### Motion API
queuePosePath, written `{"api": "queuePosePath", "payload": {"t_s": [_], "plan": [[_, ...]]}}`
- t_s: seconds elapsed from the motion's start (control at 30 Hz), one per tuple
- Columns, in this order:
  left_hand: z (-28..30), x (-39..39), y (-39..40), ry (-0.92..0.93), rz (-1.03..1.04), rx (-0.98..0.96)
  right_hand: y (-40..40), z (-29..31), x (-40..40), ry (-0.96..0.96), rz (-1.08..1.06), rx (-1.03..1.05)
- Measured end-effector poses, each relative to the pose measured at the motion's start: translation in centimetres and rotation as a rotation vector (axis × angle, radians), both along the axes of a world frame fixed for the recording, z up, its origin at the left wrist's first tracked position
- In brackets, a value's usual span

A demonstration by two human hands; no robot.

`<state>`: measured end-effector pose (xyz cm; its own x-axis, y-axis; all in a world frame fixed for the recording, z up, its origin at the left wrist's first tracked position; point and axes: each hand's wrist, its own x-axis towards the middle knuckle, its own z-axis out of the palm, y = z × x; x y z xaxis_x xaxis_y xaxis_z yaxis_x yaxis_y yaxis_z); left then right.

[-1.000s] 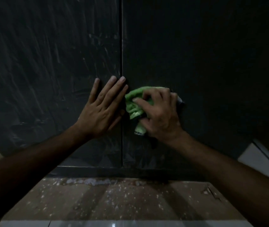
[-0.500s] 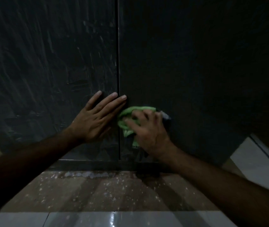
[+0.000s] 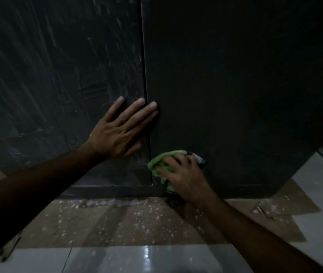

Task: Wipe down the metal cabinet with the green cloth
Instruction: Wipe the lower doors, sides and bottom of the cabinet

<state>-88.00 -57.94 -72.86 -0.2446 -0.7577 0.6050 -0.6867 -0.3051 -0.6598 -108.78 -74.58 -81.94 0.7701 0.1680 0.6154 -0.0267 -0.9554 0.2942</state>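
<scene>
Since a second ago the right hand (image 3: 184, 174) has slid the green cloth (image 3: 160, 165) down the cabinet (image 3: 235, 95), from about level with the left hand's fingers to the lowest part of the right door, just right of the seam between the two doors and just above the cabinet's bottom rail. The cloth is bunched under that hand, whose fingers are curled over it and press it against the metal; green shows past the fingertips and below the thumb side, reaching down to the rail. A small pale tag or corner sticks out at the right of the knuckles; what it is cannot be told. The left hand (image 3: 121, 133) has stayed flat on the left door, fingers straight and spread, holding nothing, its fingertips now crossing the seam onto the right door. The left door is streaked with pale smears; the right door looks plain and dark. Below the cabinet lies a sheet of brown cardboard (image 3: 117, 223), speckled with white flecks, and beyond its edges glossy pale floor tiles (image 3: 117, 259) show. The room is dim.
</scene>
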Motion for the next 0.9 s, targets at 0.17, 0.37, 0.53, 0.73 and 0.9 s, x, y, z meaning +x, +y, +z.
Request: {"api": "queuePosePath", "payload": {"t_s": [0.17, 0.37, 0.53, 0.73, 0.9], "plan": [[0.0, 0.2, 0.0, 0.022, -0.009, 0.009, -3.4, -0.6, -3.0, -0.152, -0.157, 0.35], [-1.6, -3.2, -1.1, 0.249, -0.012, -0.121, 1.8, -2.5, 0.9, -0.168, -0.134, 0.431], [-3.3, -4.1, -1.6, 0.359, 0.014, -0.181, -3.1, -4.8, -4.1, -0.115, -0.23, 0.411], [-4.8, -3.5, -2.3, 0.354, 0.023, -0.194, -1.9, -3.0, -1.7, -0.352, -0.385, 0.595], [-5.0, -3.3, -2.2, 0.303, 0.036, -0.209, -4.6, -8.8, -7.0, 0.167, -0.334, 0.333]]}}
